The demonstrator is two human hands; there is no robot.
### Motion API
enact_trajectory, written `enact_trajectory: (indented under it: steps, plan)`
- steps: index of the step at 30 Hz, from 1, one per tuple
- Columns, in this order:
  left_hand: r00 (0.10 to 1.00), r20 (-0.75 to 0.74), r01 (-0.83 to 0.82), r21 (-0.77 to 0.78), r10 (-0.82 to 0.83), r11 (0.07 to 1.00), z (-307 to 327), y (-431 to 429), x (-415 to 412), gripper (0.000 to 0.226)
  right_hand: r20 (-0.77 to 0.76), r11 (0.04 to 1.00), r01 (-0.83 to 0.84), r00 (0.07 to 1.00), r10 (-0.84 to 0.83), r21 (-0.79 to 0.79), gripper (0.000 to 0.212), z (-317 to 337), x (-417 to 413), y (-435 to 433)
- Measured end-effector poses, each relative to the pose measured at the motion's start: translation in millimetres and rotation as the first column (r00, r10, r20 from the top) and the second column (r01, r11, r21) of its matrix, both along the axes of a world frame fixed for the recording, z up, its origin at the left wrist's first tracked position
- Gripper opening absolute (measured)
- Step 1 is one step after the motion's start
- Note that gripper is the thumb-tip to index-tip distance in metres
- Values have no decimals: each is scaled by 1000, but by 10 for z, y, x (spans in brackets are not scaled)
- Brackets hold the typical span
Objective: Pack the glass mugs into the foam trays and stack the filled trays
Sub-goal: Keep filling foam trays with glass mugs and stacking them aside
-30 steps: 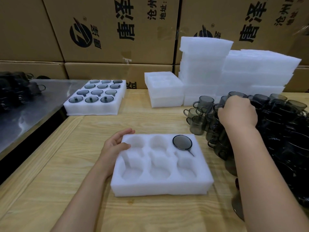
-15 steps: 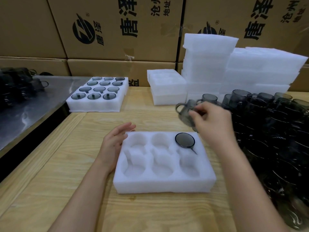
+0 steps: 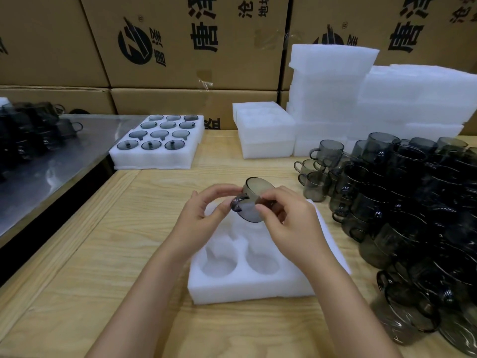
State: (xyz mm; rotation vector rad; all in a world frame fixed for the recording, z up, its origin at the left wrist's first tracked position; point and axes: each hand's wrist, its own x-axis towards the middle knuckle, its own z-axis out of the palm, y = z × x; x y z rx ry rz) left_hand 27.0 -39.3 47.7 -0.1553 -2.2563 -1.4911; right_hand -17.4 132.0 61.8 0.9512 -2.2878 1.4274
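A smoky glass mug (image 3: 251, 202) is held tilted above the back of a white foam tray (image 3: 245, 285) on the wooden table. My left hand (image 3: 204, 218) pinches it near the handle and my right hand (image 3: 289, 223) grips its right side. My hands hide the tray's back pockets; two front pockets show as hollow. A large pile of the same grey mugs (image 3: 402, 215) fills the table's right side.
A filled foam tray (image 3: 157, 161) of mugs sits at the back left. Stacks of foam trays (image 3: 265, 130) and taller foam piles (image 3: 333, 94) stand against cardboard boxes (image 3: 180, 42). More mugs (image 3: 31, 125) rest on a steel table (image 3: 51, 171) at left.
My right hand took a mug from the pile and brought it left over the tray. My left hand left the tray's edge and rose to take hold of the mug too.
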Motion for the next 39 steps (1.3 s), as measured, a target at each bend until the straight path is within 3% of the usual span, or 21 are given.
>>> enact_trajectory:
  steps: [4,7,10,15,20,22,25,30,34,39]
  plan:
    - [996,74,38,20,-39,999,0,-37,15,46,6,988,-142,990,142,-68,6,-3,53,13]
    - [998,48,33,60,-36,998,10,-16,13,45,87,974,-179,978,192,-136,12,2,78,-8]
    - [999,-32,-32,72,35,997,21,15,7,37,195,969,-140,964,181,-205,26,15,75,-24]
    - [991,-104,-86,35,89,996,18,110,-14,50,387,971,-65,910,153,-230,46,-45,6,-40]
    - [1000,-4,13,46,-13,999,29,91,16,54,369,957,15,924,96,-288,49,-30,-138,60]
    - [998,66,-18,-61,22,998,-21,70,6,50,359,961,33,931,71,-275,47,8,-218,135]
    - [979,160,-74,-279,123,957,-95,42,-25,43,371,985,24,928,41,-171,52,16,-311,224]
    - [979,183,-41,-235,86,971,-125,-15,-43,46,345,1000,12,938,-10,-4,62,34,-364,204]
    - [983,168,-20,-266,67,964,-140,-21,-46,54,257,975,-3,965,-56,222,68,73,-363,80]
    - [987,156,-1,-240,39,971,-153,-30,-29,58,100,912,71,988,-121,404,59,88,-275,4]
